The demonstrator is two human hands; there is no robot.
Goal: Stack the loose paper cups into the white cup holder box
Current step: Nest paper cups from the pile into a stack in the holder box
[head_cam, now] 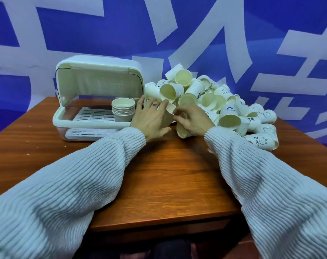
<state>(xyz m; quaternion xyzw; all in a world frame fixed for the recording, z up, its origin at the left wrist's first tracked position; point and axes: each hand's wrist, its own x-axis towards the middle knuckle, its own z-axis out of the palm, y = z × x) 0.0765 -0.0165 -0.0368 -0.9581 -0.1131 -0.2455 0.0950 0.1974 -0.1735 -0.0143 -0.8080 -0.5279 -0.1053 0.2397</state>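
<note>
- The right hand [193,119] has its fingers curled around a paper cup [183,130] lying on its side, mouth toward the camera, at the near edge of the pile.
- The left hand [151,119] reaches toward the same spot; its fingers are spread and fairly straight, with the fingertips touching the rim of a second cup [170,108] between the two hands. Whether they pinch that rim cannot be told.
- Both arms wear pale ribbed sweater sleeves [88,171].
- Just behind and right of the hands, a heap of loose cups [211,101] sprawls across the table, tumbled at all angles, some printed with small bear drawings.
- Just left of the left hand stands the white cup box [91,101], lid up, with a short stack of cups [123,109] upright in its right end on a slotted tray.
- Everything sits on a brown wooden table [168,174], with a blue and white banner [196,34] behind.
</note>
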